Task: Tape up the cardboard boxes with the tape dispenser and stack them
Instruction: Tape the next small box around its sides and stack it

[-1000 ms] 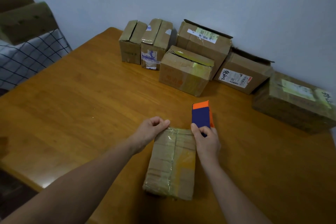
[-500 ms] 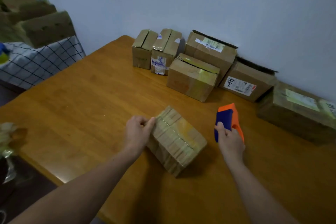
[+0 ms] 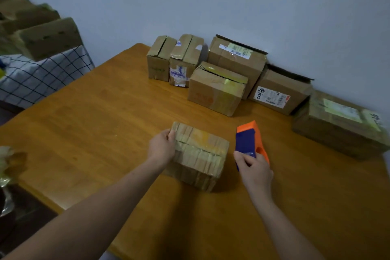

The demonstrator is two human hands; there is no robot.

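A small cardboard box (image 3: 200,155), wrapped in shiny tape, lies on the wooden table (image 3: 95,129) in front of me. My left hand (image 3: 161,146) grips its left end. To the right of the box, my right hand (image 3: 254,168) holds the orange and blue tape dispenser (image 3: 249,141), which stands apart from the box. Several more cardboard boxes stand along the back wall: two narrow ones (image 3: 175,59), a mid-sized one (image 3: 217,88) in front, and a larger one (image 3: 236,59) behind it.
A labelled box (image 3: 278,91) and a wide flat box (image 3: 337,124) sit at the back right. Left of the table, more boxes (image 3: 46,36) rest on a checked cloth (image 3: 38,76). A crinkled wrapper (image 3: 6,164) shows at the left edge.
My left hand turned the small box from lengthwise to slanted across the table. My right hand carried the dispenser off the box to the right.
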